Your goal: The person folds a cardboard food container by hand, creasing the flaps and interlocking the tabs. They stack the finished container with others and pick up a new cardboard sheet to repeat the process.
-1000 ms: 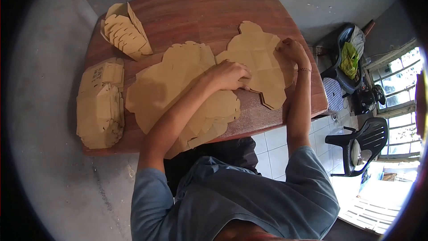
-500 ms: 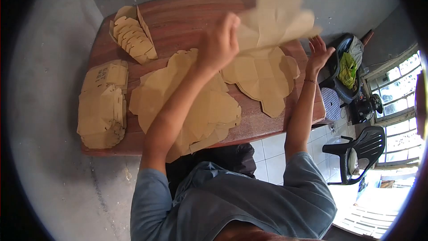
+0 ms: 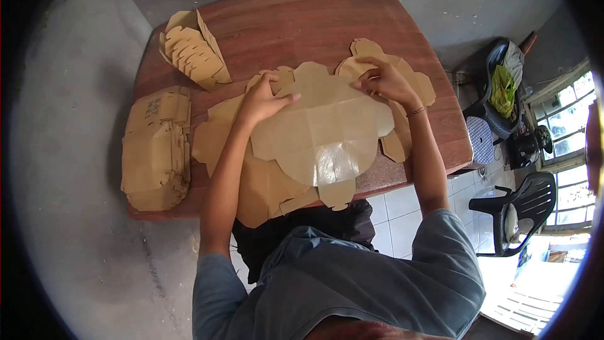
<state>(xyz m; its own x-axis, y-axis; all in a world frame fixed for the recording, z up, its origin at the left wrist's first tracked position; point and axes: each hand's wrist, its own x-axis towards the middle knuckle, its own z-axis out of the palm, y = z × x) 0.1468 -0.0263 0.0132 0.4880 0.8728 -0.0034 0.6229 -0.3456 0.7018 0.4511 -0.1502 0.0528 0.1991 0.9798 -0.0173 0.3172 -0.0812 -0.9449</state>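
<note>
A flat, unfolded cardboard box blank (image 3: 321,129) with a shiny upper face lies in front of me, its lower flap near the table's front edge. My left hand (image 3: 264,99) is at its upper left edge, thumb spread from the fingers and resting on the card. At the upper right edge is my right hand (image 3: 389,82), fingers apart and bent over the card. Under the left side of this blank spreads a pile of similar blanks (image 3: 251,182). More blanks (image 3: 418,82) lie to the right, partly covered by my right hand and forearm.
Folded cardboard boxes with printed lettering (image 3: 154,151) are stacked at the table's left. Behind them stands an open cardboard box holding nested pieces (image 3: 198,53). The wooden table (image 3: 302,19) meets grey walls. A black chair (image 3: 519,211) and a stool (image 3: 479,140) stand at the right.
The blank that was raised at the back right has come down and toward me, flat over the left pile. Both hands moved left and lower with it.
</note>
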